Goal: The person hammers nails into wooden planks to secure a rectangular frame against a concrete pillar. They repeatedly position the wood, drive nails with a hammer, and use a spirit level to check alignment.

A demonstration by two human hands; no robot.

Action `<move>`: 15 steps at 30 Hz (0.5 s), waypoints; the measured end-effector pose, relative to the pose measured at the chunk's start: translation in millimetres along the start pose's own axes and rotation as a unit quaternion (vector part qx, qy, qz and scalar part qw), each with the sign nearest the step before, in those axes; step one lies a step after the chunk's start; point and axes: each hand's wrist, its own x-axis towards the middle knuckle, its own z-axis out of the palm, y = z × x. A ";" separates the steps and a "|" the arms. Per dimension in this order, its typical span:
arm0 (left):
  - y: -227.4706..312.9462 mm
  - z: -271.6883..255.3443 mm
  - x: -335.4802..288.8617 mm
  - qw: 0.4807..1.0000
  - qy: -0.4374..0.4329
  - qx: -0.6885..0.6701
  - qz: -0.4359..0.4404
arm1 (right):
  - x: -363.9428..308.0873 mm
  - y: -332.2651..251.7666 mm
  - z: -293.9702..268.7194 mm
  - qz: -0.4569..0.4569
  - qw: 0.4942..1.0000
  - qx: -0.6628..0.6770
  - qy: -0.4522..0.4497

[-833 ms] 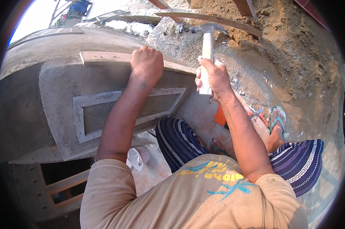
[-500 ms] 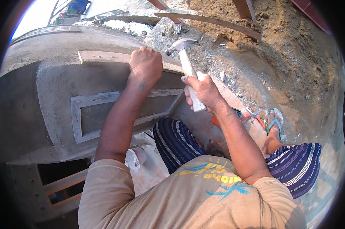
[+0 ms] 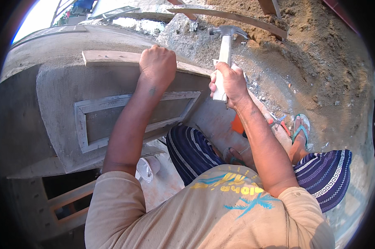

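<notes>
My left hand [image 3: 157, 64] is closed in a fist over a narrow wooden plank [image 3: 117, 57] lying along the top edge of a grey plastered wall [image 3: 57, 108]. Whatever its fingers hold, if anything, is hidden behind the knuckles. A nail head shows on the plank left of this hand. My right hand [image 3: 231, 83] is wrapped round the pale handle of a claw hammer [image 3: 225, 47]. The hammer is raised upright, its metal head apart from the plank and over the ground to the right of it.
A framed recessed panel [image 3: 80, 128] is set in the wall. Below stands a white bucket [image 3: 152, 166]. Red-handled pliers [image 3: 283, 125] lie near my sandalled foot [image 3: 300, 128]. A long board [image 3: 237, 20] spans the far side before a heap of brown soil [image 3: 320, 54].
My right hand has lifted the hammer up and to the right, away from the plank. My left hand stays in nearly the same place on the plank.
</notes>
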 end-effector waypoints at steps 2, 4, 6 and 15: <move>-1.0 0.8 0.6 1.000 -0.001 -0.003 0.001 | -3.3 12.2 10.6 -0.010 0.999 -0.007 0.033; -0.9 4.0 0.8 1.000 -0.001 -0.004 0.004 | -10.4 21.0 7.9 0.095 0.982 -0.133 -0.094; 0.7 7.5 -2.8 1.000 0.001 -0.014 -0.005 | -14.6 8.2 -0.3 0.102 0.976 -0.155 -0.112; 0.7 9.8 -3.8 1.000 0.003 -0.014 0.006 | -9.4 -5.0 -6.0 0.153 0.966 -0.145 -0.152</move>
